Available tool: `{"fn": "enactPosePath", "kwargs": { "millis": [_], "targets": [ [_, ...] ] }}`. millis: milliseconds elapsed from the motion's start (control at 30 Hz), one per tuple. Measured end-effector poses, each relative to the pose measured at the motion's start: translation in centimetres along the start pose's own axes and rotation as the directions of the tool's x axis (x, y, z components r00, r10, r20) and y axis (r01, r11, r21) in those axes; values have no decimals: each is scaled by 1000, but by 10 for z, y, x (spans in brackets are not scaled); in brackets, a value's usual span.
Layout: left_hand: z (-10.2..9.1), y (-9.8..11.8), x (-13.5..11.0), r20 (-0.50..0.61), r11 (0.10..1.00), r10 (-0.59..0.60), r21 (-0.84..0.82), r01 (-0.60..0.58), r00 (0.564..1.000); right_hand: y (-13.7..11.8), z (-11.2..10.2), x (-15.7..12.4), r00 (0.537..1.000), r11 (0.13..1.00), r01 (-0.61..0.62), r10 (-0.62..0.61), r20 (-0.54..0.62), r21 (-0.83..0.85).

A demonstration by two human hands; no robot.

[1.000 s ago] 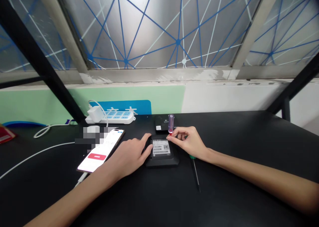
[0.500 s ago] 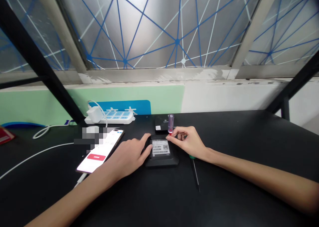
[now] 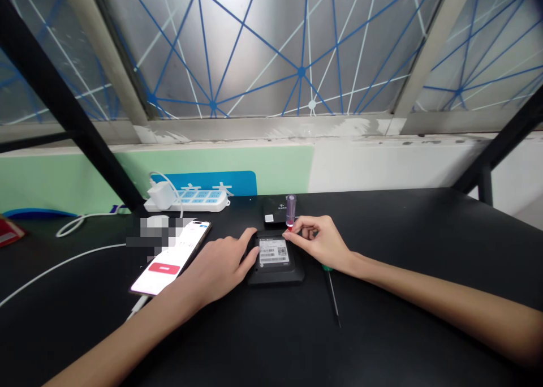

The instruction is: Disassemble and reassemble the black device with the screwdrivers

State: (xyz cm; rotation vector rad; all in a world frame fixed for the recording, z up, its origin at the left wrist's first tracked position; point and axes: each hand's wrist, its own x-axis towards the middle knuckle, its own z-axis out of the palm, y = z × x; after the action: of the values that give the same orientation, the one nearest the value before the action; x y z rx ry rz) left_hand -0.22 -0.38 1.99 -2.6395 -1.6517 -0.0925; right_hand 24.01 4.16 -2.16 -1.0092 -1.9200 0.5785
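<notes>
A black box-shaped device [image 3: 275, 275] lies on the table with a white printed label [image 3: 274, 251] facing up. My left hand [image 3: 220, 265] holds its left side, thumb on the near part and index finger at the far-left corner. At the far-right corner my right hand [image 3: 320, 240] pinches a screwdriver [image 3: 291, 210] just below its clear purple handle, by the red collar. The screwdriver stands upright; its tip is hidden behind my fingers. Under and in front of my right hand lies a second screwdriver [image 3: 333, 296], its green handle mostly covered.
A smaller black box [image 3: 274, 213] sits behind the device. To the left are a lit phone [image 3: 169, 262] with a white cable and a white power strip [image 3: 207, 200] with a charger [image 3: 161, 196]. Black slanted posts [image 3: 85, 127] and a windowed wall bound the table.
</notes>
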Motion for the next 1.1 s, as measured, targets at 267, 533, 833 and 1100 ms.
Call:
{"fn": "enactPosePath", "kwargs": {
  "millis": [267,533,833,1100],
  "targets": [
    [-2,2,0,29,1000,-14,-2,14,999,-2,-1,0,1000,1000,-2,2,-3,3],
    [0,1,0,25,1000,-9,4,9,1000,-3,-1,0,1000,1000,0,0,-1,6],
    [0,1,0,32,1000,-10,3,10,999,-4,-2,1,1000,1000,6,-6,-10,4],
    [0,0,0,28,1000,-9,3,9,1000,-5,-1,1,1000,1000,2,-2,1,10]
  ]
}}
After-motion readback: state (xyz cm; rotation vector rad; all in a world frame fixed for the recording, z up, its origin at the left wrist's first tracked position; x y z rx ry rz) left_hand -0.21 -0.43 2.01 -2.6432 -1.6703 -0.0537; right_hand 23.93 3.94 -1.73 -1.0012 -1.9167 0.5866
